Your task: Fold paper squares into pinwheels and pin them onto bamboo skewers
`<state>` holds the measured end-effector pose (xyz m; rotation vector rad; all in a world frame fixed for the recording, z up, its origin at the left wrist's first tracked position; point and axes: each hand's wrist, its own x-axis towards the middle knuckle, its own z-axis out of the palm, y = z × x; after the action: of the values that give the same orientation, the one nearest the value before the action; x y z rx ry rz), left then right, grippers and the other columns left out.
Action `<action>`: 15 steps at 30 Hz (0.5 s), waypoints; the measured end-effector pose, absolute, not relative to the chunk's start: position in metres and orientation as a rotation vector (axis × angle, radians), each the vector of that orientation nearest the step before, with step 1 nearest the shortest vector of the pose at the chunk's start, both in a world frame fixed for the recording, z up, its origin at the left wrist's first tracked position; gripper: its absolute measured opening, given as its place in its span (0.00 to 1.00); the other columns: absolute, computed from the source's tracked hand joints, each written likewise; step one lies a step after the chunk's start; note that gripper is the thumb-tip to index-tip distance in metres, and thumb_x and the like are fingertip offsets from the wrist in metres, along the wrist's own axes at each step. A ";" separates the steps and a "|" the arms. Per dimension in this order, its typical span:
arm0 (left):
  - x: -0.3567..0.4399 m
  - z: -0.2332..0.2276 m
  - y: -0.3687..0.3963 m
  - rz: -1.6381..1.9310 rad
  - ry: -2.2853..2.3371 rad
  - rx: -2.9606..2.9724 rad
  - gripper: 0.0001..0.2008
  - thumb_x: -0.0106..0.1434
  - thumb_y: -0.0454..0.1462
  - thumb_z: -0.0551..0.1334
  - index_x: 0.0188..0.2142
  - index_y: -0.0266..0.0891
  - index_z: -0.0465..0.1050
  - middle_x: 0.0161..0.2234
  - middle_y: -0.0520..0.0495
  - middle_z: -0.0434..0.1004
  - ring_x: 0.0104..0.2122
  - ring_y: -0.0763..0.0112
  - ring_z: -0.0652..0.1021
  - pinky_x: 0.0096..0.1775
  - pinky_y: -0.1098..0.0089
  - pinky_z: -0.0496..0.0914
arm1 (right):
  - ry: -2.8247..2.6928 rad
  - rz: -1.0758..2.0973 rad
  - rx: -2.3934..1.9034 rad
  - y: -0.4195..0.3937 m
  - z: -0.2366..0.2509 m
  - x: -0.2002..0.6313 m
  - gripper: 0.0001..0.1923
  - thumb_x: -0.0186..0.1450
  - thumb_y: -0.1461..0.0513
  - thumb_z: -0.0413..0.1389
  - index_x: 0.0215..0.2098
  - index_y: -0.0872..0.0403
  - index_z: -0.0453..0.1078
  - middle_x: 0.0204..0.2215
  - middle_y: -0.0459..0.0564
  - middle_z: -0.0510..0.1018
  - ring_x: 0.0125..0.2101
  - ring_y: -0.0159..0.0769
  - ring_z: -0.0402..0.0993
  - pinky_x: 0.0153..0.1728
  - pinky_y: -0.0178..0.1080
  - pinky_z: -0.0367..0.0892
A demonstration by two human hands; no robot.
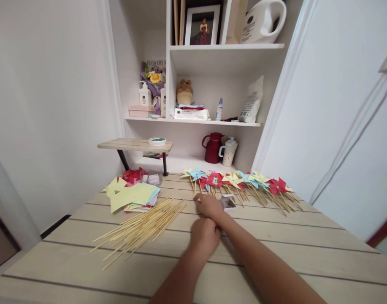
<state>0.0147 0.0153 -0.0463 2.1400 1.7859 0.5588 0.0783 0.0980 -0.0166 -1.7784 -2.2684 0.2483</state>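
My right hand [210, 206] reaches over the table with one finger pointing left and the others mostly hidden; I see nothing in it. Just below, my left hand [204, 237] is curled into a fist against my right wrist, its fingertips out of sight. Beside my right hand stands a small open box [228, 202] with dark contents too small to make out. Thin wooden sticks [145, 226] lie in a loose pile to the left. Behind my hands, finished paper pinwheels [233, 179] on sticks lie in a row, in red, yellow and blue.
Coloured paper sheets [133, 196] are stacked at the left, with red paper pieces [134, 175] and a clear container [152, 179] behind. A small raised shelf [130, 145] carries a round tin [157, 142]. At the back are a red jug [213, 147] and a speckled cup [228, 152].
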 end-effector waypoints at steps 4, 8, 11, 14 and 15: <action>0.014 -0.047 0.012 0.566 1.738 2.235 0.16 0.64 0.39 0.54 0.41 0.39 0.82 0.39 0.39 0.83 0.41 0.55 0.79 0.43 0.61 0.68 | -2.239 0.249 -1.693 0.093 -0.016 0.082 0.17 0.66 0.62 0.51 0.50 0.46 0.75 0.44 0.54 0.81 0.46 0.47 0.76 0.43 0.43 0.67; 0.015 -0.046 0.010 0.588 1.624 2.353 0.15 0.63 0.37 0.56 0.41 0.39 0.81 0.39 0.40 0.83 0.41 0.55 0.79 0.45 0.61 0.68 | -2.232 0.301 -1.519 0.082 -0.012 0.088 0.16 0.68 0.61 0.49 0.46 0.46 0.77 0.42 0.48 0.82 0.43 0.40 0.77 0.43 0.37 0.67; 0.016 -0.045 0.003 0.566 1.512 2.436 0.15 0.63 0.37 0.56 0.42 0.39 0.81 0.40 0.40 0.83 0.42 0.55 0.79 0.45 0.61 0.68 | -2.207 0.362 -1.364 0.068 -0.012 0.095 0.18 0.69 0.61 0.46 0.47 0.48 0.76 0.36 0.46 0.82 0.38 0.35 0.77 0.41 0.33 0.67; 0.017 -0.041 -0.014 0.566 1.319 2.535 0.14 0.64 0.39 0.57 0.42 0.40 0.80 0.41 0.43 0.83 0.42 0.56 0.79 0.42 0.62 0.68 | -2.092 0.590 -1.093 0.049 -0.016 0.106 0.17 0.68 0.57 0.47 0.44 0.52 0.77 0.21 0.45 0.75 0.24 0.36 0.71 0.30 0.35 0.67; 0.014 -0.038 -0.022 0.561 1.233 2.568 0.13 0.64 0.41 0.59 0.42 0.41 0.80 0.40 0.44 0.83 0.41 0.57 0.79 0.41 0.63 0.68 | -2.049 0.651 -1.044 0.042 -0.017 0.111 0.18 0.68 0.56 0.48 0.44 0.53 0.77 0.20 0.45 0.74 0.23 0.36 0.70 0.27 0.35 0.65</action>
<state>0.0143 -0.0217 -0.0380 2.5684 1.2332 0.5612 0.1108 0.0417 -0.0173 -1.0445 -2.0494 0.6507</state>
